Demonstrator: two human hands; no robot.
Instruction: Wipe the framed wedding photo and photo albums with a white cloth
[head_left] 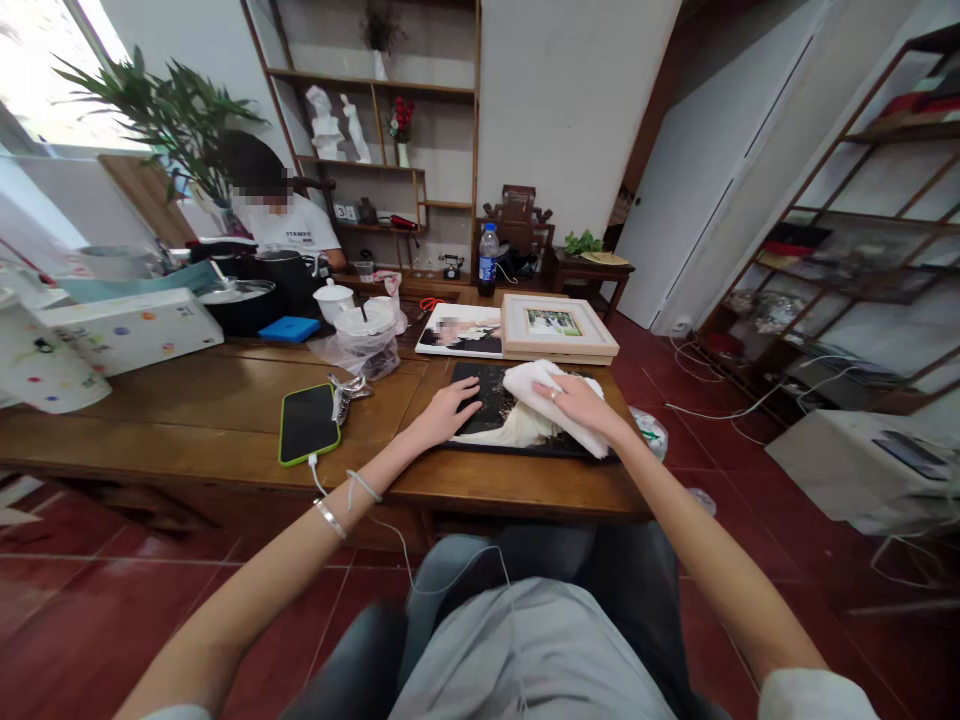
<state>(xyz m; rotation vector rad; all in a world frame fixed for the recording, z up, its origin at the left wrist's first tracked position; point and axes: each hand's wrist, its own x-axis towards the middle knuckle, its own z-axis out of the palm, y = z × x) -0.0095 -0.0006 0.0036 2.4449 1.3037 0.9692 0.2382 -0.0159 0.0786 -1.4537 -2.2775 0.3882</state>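
Note:
A dark photo panel [491, 392] showing a pale, dress-like shape lies flat on the wooden table at its near right edge. My left hand [448, 412] rests on the panel's left side, fingers stretched out and holding nothing. In my right hand [581, 402], which wears a ring, is a folded white towel [529, 378] pressed against the panel's right half. The towel and hand hide much of that side. Just beyond the panel are a flat photo print [461, 330] and a light wooden picture frame [562, 325], side by side.
Left of my hands lies a green-edged phone [309, 425] with a charging cable. Behind it stand a lidded cup [365, 325] in plastic wrap, a blue box [289, 329] and a white carton [142, 330]. A bottle [488, 260] stands farther back. Another person [289, 225] sits across the table.

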